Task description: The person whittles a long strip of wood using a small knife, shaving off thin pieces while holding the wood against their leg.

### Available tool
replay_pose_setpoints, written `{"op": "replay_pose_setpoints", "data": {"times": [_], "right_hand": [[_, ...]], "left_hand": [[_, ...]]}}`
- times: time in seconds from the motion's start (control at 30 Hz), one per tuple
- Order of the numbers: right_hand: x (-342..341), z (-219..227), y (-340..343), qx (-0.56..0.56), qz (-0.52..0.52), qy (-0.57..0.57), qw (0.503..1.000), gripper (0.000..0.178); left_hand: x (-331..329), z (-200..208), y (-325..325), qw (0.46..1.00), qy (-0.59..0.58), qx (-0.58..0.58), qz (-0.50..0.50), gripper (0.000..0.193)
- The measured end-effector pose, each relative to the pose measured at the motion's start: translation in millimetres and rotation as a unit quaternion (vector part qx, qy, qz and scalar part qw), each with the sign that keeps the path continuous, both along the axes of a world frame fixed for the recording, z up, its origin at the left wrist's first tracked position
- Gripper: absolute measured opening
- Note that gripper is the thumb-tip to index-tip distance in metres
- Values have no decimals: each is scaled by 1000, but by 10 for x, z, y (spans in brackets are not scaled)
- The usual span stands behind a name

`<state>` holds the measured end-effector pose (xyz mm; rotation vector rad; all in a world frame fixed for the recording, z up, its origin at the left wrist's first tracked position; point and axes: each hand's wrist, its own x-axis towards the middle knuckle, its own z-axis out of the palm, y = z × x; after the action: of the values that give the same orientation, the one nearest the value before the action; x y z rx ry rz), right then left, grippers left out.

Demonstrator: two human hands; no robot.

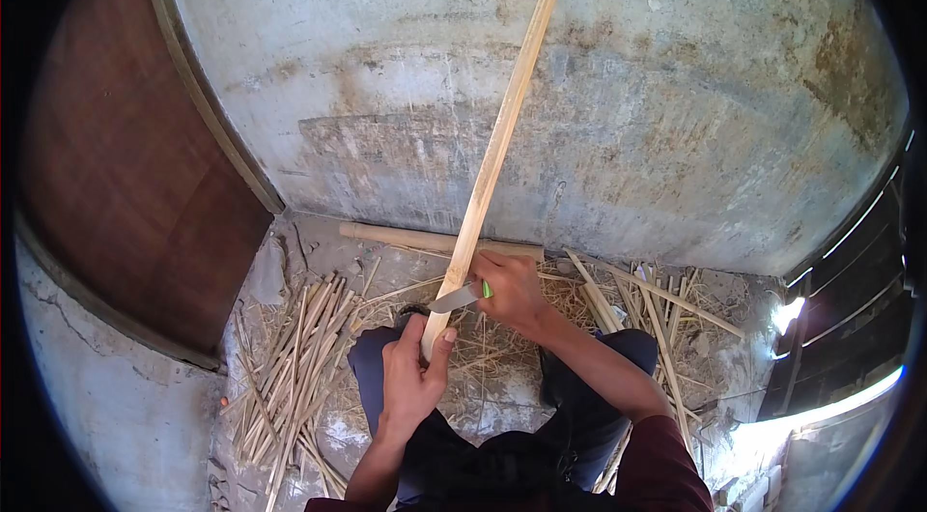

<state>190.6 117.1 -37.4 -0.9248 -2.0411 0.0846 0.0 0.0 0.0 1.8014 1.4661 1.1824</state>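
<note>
A long, pale split bamboo strip (pixel 494 150) slants up and away from my lap, its far end high in front of the wall. Near its lower end my left hand (pixel 413 372) grips it, thumb on the right side and fingers on the left. My right hand (pixel 509 290) is closed round the bright green handle of a knife, of which only a bit shows. The knife's blade (pixel 454 299) lies across the strip just above my left hand, touching or very close to its face. My right fingers are beside the strip and partly hidden.
Thin bamboo sticks (pixel 294 367) lie heaped on the floor to the left. More sticks (pixel 666 304) and shavings are scattered at the right. A thick bamboo pole (pixel 406 239) rests along the base of the stained wall (pixel 386 126). A brown door (pixel 126 155) stands at the left.
</note>
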Motion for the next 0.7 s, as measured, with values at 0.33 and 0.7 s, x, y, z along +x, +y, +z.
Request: {"op": "replay_pose_setpoints", "data": {"times": [0.33,0.7], "right_hand": [[1,25,24,23,-38,-8,999,21],[16,10,69,35,-96,-47,994,27]], "left_hand": [[142,75,-152,999,-8,-14,35,28],[92,39,-135,998,-1,-45,36,28]]}}
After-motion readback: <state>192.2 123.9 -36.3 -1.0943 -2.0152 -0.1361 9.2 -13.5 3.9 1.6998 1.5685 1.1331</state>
